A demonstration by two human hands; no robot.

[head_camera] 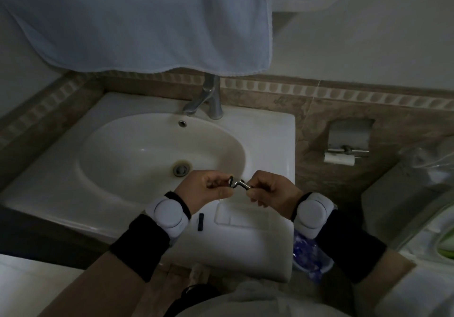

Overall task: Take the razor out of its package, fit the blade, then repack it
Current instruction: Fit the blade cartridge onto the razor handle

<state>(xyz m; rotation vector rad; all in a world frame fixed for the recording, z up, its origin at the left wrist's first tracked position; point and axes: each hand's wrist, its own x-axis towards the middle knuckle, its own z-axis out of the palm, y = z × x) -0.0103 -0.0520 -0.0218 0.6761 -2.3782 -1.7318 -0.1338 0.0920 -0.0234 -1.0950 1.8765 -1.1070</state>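
Above the sink's front right edge, my right hand (267, 189) grips the metal razor handle (242, 184), whose neck points left. My left hand (205, 190) pinches a small dark blade head (230, 184) right at the tip of that handle; whether the two are joined I cannot tell. A clear plastic package tray (242, 216) lies on the sink's flat rim just below my hands. Left of the tray a small black strip (201, 221) rests on the rim. Both wrists carry white round devices over black bands.
The white sink (61, 194) fills the middle, with a chrome tap (211, 100) at the back. A pale towel (137, 22) hangs above it. A toilet paper holder (344, 149) is on the right wall. A blue patterned bag (307, 255) hangs off the sink's right side.
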